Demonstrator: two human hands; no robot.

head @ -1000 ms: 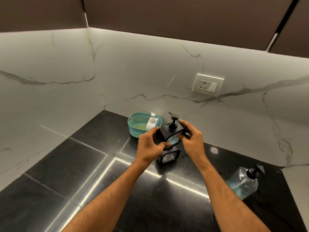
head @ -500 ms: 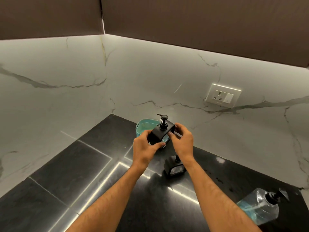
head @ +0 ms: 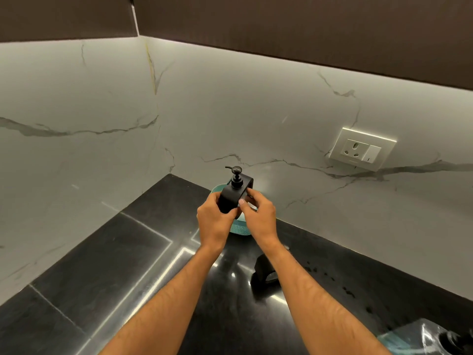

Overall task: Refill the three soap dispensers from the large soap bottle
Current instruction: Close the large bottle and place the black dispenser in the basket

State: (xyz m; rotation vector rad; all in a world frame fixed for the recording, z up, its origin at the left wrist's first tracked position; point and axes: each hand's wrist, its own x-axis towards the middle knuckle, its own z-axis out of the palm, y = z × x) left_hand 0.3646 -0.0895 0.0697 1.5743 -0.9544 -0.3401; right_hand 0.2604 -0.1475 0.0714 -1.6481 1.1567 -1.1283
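Both hands hold a black square soap dispenser [head: 231,194] with a black pump head in the air, above the teal basket [head: 239,228]. My left hand [head: 213,221] grips its left side. My right hand [head: 257,217] pinches its right edge with thumb and fingers. A second black dispenser [head: 265,274] stands on the black counter, partly hidden behind my right forearm. The large clear soap bottle [head: 430,339] with blue liquid and a black pump lies at the bottom right corner, cut off by the frame. The white dispenser in the basket is hidden.
The black stone counter [head: 115,265] runs into a corner of white marble walls. A white socket plate [head: 362,149] sits on the back wall at right. Dark cabinets hang overhead. Small dark drops speckle the counter [head: 330,276] right of the standing dispenser.
Both hands have lifted the black dispenser away from the other one and carried it back toward the basket. The view has shifted, pushing the large bottle to the frame's corner.
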